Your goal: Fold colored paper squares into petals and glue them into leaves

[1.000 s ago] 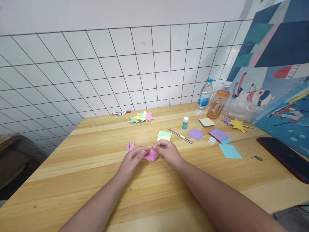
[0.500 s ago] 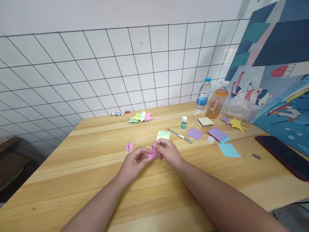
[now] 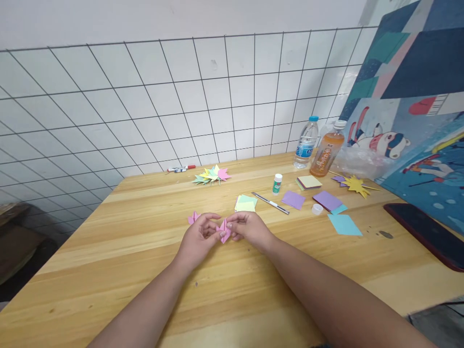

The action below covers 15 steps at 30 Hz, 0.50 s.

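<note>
Between my two hands is a small folded pink paper piece (image 3: 224,232) with pointed tips, held just over the wooden table (image 3: 145,270). My left hand (image 3: 198,240) pinches its left side between thumb and fingers. The fingertips of my right hand (image 3: 250,229) grip its right edge. Just behind my left hand lies a second pink folded paper (image 3: 193,217), its lower part hidden by the fingers. A stack of pale yellow and green paper squares (image 3: 245,203) rests beyond my right hand.
A utility knife (image 3: 270,203), a glue stick (image 3: 277,184), purple sheets (image 3: 293,199) and a blue sheet (image 3: 344,224) lie right. Water (image 3: 306,145) and orange drink (image 3: 327,151) bottles stand behind. A folded-paper cluster (image 3: 212,175) and markers (image 3: 181,168) sit near the wall; a phone (image 3: 424,234) lies far right.
The pink paper in my hands has turned more upright, and its pointed folds now face me. My left hand has shifted slightly and now partly covers the other pink piece.
</note>
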{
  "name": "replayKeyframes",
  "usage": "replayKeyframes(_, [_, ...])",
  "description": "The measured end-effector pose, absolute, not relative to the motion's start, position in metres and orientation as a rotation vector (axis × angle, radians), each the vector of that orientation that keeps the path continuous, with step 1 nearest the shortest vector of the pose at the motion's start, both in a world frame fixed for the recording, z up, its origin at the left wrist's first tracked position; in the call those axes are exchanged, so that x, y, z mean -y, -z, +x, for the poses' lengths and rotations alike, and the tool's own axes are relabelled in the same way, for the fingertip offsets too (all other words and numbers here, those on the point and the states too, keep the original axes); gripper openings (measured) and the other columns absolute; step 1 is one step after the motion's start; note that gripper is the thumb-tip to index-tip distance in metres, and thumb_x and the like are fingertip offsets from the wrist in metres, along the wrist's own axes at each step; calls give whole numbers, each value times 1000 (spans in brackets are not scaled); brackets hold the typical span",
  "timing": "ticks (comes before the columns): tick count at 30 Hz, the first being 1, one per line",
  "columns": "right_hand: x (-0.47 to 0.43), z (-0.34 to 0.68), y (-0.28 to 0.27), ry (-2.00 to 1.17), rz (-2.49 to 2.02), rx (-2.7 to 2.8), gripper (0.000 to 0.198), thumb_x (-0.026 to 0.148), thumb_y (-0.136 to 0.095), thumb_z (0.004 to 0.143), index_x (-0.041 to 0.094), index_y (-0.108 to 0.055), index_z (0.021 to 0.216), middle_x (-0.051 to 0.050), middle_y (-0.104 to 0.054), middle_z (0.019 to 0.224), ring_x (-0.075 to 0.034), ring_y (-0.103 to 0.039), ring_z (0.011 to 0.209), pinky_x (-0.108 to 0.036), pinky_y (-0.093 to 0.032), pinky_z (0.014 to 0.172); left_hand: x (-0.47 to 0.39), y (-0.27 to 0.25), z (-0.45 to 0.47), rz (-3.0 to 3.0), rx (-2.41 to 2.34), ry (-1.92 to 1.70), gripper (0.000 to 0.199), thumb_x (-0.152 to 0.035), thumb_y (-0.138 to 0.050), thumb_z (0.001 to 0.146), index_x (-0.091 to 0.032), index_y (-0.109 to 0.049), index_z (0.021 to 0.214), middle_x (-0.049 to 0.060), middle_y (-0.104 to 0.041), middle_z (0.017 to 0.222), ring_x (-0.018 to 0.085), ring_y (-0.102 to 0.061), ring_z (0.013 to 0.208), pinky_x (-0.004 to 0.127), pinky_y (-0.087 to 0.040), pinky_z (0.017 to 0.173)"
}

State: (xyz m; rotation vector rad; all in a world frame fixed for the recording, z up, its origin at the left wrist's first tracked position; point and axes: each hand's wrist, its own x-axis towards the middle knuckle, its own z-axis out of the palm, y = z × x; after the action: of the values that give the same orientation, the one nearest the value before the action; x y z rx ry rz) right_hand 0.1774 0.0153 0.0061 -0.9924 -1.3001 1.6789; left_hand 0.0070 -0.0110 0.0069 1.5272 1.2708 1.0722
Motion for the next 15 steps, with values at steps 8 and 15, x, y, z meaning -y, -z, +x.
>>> replayKeyframes(8, [-18,174,-3,-1612,-1009,1269,25,33,-72,62,14,-64,75,1,-64,61,-8,-58,53,-22,-50,54,11,-4,9,1597,-1267,-929,26,-42,-62,73,-16,-64,73,2,-65,69,15,-59,65,25,-46,63])
replayKeyframes(15, [-16,175,-7,-1508,-1039,1384,20,32,-65,68,15,-66,79,-1,-63,67,-7,-51,48,-19,-44,44,12,-3,9,1637,-1391,-898,25,-41,-61,73,-16,-66,72,-2,-59,59,12,-52,55,21,-38,52])
